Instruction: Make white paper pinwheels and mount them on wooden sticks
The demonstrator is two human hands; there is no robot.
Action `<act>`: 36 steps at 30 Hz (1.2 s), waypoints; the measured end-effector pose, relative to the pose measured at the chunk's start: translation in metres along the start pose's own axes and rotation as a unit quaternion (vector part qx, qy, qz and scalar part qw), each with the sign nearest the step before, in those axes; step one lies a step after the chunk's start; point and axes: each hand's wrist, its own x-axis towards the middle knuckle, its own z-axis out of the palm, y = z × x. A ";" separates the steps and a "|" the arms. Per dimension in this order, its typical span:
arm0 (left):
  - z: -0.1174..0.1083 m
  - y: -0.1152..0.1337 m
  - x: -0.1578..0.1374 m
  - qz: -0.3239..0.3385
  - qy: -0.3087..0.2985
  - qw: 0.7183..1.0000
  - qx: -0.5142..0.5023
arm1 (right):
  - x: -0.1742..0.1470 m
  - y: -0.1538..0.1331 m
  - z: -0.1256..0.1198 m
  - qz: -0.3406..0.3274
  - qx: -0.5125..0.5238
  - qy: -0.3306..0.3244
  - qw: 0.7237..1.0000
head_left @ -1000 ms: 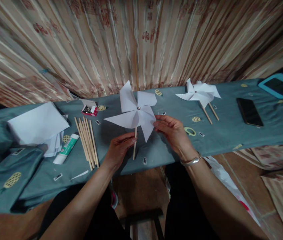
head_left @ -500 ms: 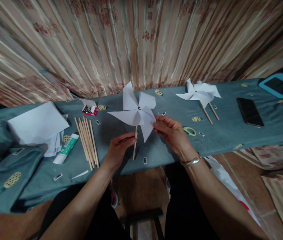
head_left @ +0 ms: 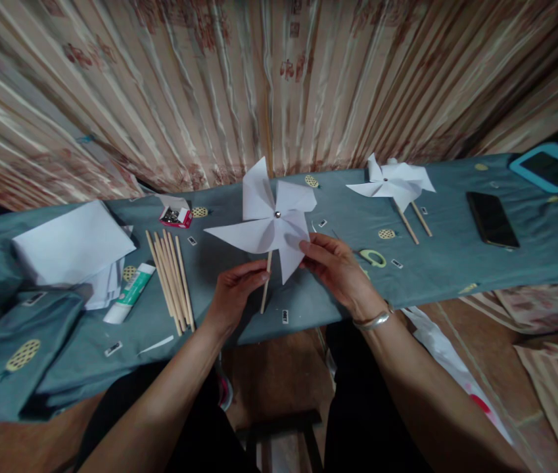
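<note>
the white paper pinwheel [head_left: 267, 231] is between the hands over the tabletop [head_left: 315, 309], its stick [head_left: 264, 295] running near upright (top leaning slightly right), pinched by the left hand [head_left: 233, 292], while the right hand [head_left: 334, 264] pinches a blade [head_left: 292, 251] by its right edge.

Spread along a long table [head_left: 446, 269] under blue-green pineapple-print cloth [head_left: 315, 314]: at left, white paper [head_left: 74, 240], a green-and-white tube [head_left: 129, 293], wooden sticks [head_left: 173, 282] side by side, an opened red box [head_left: 184, 219] of small metal pieces and, near the front edge, a thin scrap [head_left: 157, 345]; farther right, pale green scissors [head_left: 382, 262], two overlapping white pinwheels [head_left: 401, 185], a dark phone [head_left: 492, 219] and a blue-framed tablet [head_left: 552, 165].
</note>
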 end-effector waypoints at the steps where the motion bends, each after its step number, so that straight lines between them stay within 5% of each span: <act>1: 0.000 0.000 0.000 -0.001 -0.003 1.000 0.004 | 0.000 0.000 0.000 0.000 0.010 0.006 1.000; 19: -0.002 -0.002 0.000 -0.010 -0.044 0.999 0.016 | 0.000 0.004 0.002 0.005 0.044 0.044 0.998; 36: 0.002 -0.003 -0.002 0.023 -0.042 0.999 0.022 | -0.002 0.012 0.012 0.044 0.019 -0.036 0.998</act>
